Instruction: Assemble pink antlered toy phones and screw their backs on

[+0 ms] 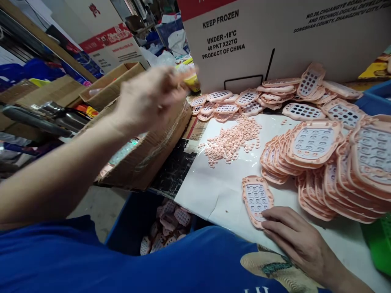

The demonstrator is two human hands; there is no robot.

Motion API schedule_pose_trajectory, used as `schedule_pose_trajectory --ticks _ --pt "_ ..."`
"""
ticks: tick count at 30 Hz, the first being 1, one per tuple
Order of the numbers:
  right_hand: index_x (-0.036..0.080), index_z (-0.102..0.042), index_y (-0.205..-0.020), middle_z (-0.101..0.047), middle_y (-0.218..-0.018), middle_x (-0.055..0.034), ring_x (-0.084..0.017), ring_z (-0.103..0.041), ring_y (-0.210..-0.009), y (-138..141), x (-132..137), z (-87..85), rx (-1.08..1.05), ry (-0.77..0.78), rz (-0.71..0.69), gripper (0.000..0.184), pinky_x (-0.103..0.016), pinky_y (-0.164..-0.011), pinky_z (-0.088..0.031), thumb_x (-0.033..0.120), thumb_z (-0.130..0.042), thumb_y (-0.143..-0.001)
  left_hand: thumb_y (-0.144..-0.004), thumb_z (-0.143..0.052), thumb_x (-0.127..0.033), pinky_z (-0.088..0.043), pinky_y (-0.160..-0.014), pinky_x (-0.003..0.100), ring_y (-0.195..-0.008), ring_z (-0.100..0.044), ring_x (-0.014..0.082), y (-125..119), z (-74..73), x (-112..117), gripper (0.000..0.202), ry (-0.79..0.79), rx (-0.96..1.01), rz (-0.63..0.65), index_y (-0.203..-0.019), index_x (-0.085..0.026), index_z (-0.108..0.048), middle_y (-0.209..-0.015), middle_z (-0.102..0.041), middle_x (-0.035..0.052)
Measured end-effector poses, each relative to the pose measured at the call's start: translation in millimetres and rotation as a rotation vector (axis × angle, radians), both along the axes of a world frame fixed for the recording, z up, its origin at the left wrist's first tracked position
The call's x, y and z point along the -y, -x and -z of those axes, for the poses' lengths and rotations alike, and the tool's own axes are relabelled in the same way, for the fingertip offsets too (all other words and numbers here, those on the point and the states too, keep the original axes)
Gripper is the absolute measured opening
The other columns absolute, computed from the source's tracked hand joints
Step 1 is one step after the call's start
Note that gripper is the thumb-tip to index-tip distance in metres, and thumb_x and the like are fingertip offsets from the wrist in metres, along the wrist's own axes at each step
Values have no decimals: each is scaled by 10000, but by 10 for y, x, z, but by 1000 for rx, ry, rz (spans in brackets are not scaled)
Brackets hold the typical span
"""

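Note:
My left hand [149, 97] is raised at the upper left above an open cardboard box [159, 150]. Motion smears its fingers, and whether they hold anything is unclear. Below, my right hand [297, 240] has its fingertips on the lower edge of a pink plastic keypad shell [257, 199]. The shell lies flat on a white sheet [210, 191], its pale button pad facing up. Beyond it is a heap of tiny pink rings [229, 140]. Leaning stacks of similar keypad shells [314, 142] stand to the right.
Shells with dark holes [226, 108] lie along the back, against a large white carton [275, 40]. Below the table edge, a blue bin [125, 221] holds more pink parts. A green basket [378, 244] is at the right. Metal-and-black tools [55, 118] lie at the left.

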State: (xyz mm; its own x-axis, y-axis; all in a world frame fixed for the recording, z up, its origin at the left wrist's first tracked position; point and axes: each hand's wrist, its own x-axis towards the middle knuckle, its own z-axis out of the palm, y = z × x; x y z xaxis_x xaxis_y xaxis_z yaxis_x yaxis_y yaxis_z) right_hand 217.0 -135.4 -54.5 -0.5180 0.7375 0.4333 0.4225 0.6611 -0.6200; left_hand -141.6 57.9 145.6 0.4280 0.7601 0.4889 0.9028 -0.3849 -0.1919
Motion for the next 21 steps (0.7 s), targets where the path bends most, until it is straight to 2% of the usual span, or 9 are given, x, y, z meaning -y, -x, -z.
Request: schedule_pose_trajectory --ticks 2,4,7,10,12,14,17,19,21 --pt "193 -668 -1035 -666 -1076 -101 -201 -634 -1010 -10 9 11 3 -1 3 152 -294 -800 -550 168 -525 -993 -976 -473 -441 -540 -978 411 -1227 -613 275 -364 322 300 474 105 -121 153 -1365 -171 -494 -1344 -629 140" --pt "199 -670 -1048 -667 -1082 -97 -199 -637 -1011 -23 15 28 7 -15 9 164 -292 -811 -550 167 -517 -996 -980 -468 -325 -464 -1105 409 -1319 -556 288 -509 699 488 459 219 -202 227 -1374 -90 -481 -1414 -584 189" --pt "207 -674 -1058 -669 -1085 -96 -199 -638 -1019 -43 20 67 5 -50 5 164 -281 -809 -551 193 -522 -1000 -949 -478 -230 -433 -1131 422 -1370 -516 302 -495 1207 624 522 418 -232 134 -1448 -86 -416 -1488 -517 213" --pt "216 -684 -1052 -672 -1108 -98 -206 -643 -1042 -62 28 110 -1 -33 10 168 -280 -813 -561 218 -524 -1000 -963 -508 -458 -394 -1153 458 -1441 -429 336 -429 1460 719 728 550 -170 34 -1524 -49 -289 -1534 -446 254" --pt "227 -693 -1058 -677 -1124 -92 -204 -650 -1052 -77 36 124 4 -11 17 182 -279 -831 -571 229 -520 -1001 -846 -615 -644 -364 -1171 487 -1498 -316 377 -395 1412 765 1011 624 -137 37 -1557 -46 -214 -1592 -328 286" --pt "240 -700 -1072 -683 -1128 -77 -190 -660 -1052 -95 41 118 14 -2 17 205 -262 -847 -579 235 -507 -1004 -733 -675 -736 -391 -1152 488 -1502 -301 390 -338 1181 737 1139 672 -95 83 -1566 -97 -233 -1612 -294 272" --pt "254 -710 -1087 -693 -1127 -55 -161 -675 -1041 -127 39 96 38 -11 -5 224 -215 -864 -582 243 -503 -1003 -889 -522 -679 -489 -1050 403 -1291 -588 268 -110 634 442 722 582 76 114 -1461 -245 -451 -1433 -595 113" --pt "257 -720 -1091 -698 -1134 -52 -155 -683 -1043 -149 36 99 51 -18 -5 230 -197 -876 -583 250 -511 -996 -988 -430 -529 -511 -982 368 -1105 -652 200 173 303 91 503 327 151 -59 -1354 -199 -532 -1241 -683 82" --pt "258 -726 -1120 -701 -1160 -56 -164 -685 -1069 -172 34 133 65 -17 -4 249 -202 -897 -584 262 -514 -990 -963 -514 -399 -401 -1120 441 -1321 -494 236 534 114 -289 536 197 16 -339 -1435 -158 -435 -1446 -526 123"
